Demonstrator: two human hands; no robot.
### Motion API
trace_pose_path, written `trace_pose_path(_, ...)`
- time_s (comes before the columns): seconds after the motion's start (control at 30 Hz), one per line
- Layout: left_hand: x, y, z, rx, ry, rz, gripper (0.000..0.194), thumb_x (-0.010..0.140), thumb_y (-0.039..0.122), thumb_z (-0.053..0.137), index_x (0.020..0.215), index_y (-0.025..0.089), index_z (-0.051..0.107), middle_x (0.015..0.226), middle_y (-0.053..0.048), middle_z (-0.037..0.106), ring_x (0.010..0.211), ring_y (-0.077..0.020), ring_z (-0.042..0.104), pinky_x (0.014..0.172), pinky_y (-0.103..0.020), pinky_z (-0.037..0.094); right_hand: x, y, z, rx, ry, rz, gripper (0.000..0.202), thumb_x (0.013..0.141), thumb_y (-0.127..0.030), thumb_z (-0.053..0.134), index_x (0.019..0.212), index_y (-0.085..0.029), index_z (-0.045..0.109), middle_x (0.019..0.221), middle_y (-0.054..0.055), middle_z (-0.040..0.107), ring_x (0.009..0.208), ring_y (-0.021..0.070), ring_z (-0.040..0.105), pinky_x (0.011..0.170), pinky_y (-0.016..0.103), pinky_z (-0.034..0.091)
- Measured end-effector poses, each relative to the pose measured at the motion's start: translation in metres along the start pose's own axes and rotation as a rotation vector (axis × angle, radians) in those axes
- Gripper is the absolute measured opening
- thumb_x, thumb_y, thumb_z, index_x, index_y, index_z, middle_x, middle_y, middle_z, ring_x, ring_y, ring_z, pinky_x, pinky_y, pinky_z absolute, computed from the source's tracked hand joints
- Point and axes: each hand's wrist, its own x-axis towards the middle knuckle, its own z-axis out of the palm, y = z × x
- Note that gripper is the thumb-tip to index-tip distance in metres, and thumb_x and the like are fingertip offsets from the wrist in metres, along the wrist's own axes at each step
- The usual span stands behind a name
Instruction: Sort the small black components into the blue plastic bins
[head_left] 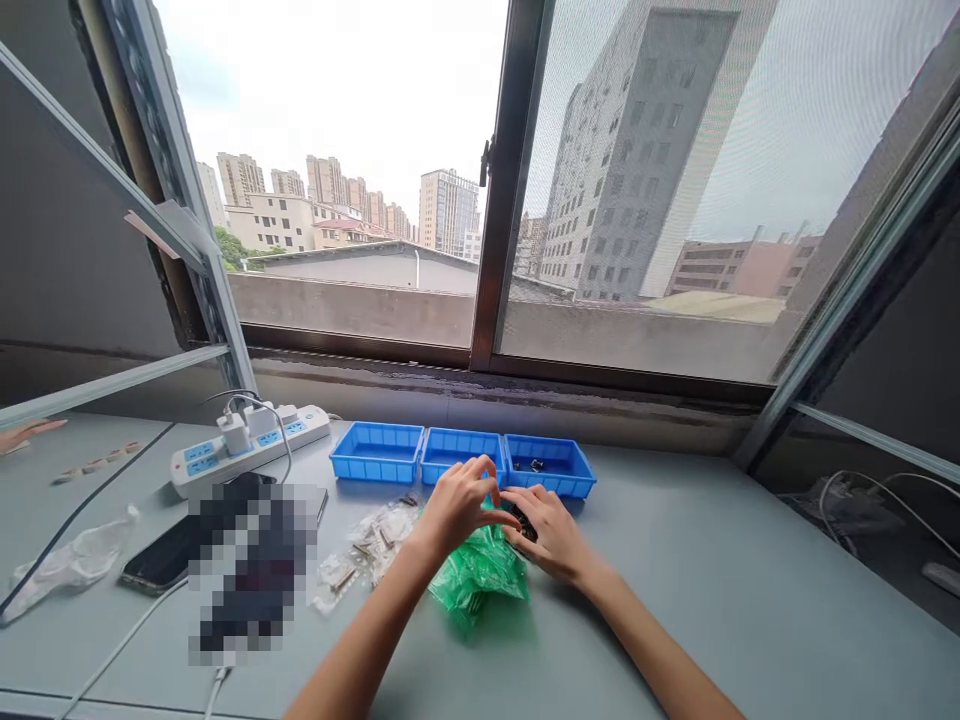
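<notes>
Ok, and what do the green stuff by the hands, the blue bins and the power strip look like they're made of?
The green stuff: probably thin, glossy plastic film, as it looks crinkled and translucent. 
The blue bins: likely moulded plastic, slightly shiny, with ribbed walls. 
The power strip: seemingly hard white plastic, smooth, with rounded edges.

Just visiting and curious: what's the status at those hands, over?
Left hand at green plastic bag, grip unclear. Right hand at small dark parts, grip unclear. Clear packets lie left; blue bins just beyond.

A grey table (720, 540) carries 3 blue bins (450, 448), a white power strip (255, 452), small packets (375, 535) and green plastic (480, 575).
</notes>
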Motion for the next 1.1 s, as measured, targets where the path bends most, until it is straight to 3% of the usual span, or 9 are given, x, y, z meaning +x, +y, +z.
trace_pose_path(0.23, -0.001, 0.003, -0.001, -0.005, -0.095, -0.002, 0.036, 0.074, 0.052, 0.057, 0.073, 0.017, 0.064, 0.085, -0.003, 0.059, 0.074, -0.0148, 0.057, 0.066, -0.026, 0.041, 0.001, 0.0, -0.005, -0.005, -0.083, 0.026, 0.035, 0.087, -0.04, 0.047, 0.112, -0.019, 0.059, 0.116, 0.006, 0.062, 0.101, 0.0243, 0.05, 0.087, 0.041, 0.037)
trace_pose_path(0.6, -0.002, 0.007, 0.003, 0.007, -0.218, 0.0, 0.03, 0.069, 0.047, 0.066, 0.075, 0.017, 0.065, 0.09, -0.002, 0.06, 0.073, -0.0141, 0.058, 0.067, -0.026, 0.042, -0.001, 0.004, -0.003, 0.005, -0.042, 0.051, 0.039, 0.087, -0.042, 0.045, 0.117, -0.022, 0.058, 0.123, 0.008, 0.058, 0.106, 0.0253, 0.049, 0.09, 0.041, 0.038)
trace_pose_path(0.8, -0.001, 0.012, 0.002, 0.007, -0.236, 0.0, 0.035, 0.081, 0.049, 0.053, 0.073, 0.017, 0.065, 0.089, -0.002, 0.061, 0.073, -0.0139, 0.059, 0.067, -0.027, 0.043, -0.003, 0.0, -0.003, 0.003, -0.098, 0.065, 0.046, 0.084, -0.047, 0.046, 0.124, -0.024, 0.053, 0.13, 0.006, 0.053, 0.106, 0.0265, 0.046, 0.093, 0.045, 0.035)
trace_pose_path(1.1, -0.002, 0.011, 0.001, 0.027, -0.207, -0.021, 0.028, 0.086, 0.039, 0.052, 0.076, 0.018, 0.066, 0.09, -0.001, 0.061, 0.073, -0.0132, 0.059, 0.068, -0.026, 0.044, -0.002, 0.0, -0.005, 0.006, -0.025, 0.045, 0.038, 0.085, -0.042, 0.046, 0.116, -0.024, 0.057, 0.115, 0.005, 0.061, 0.1, 0.024, 0.05, 0.088, 0.041, 0.04)
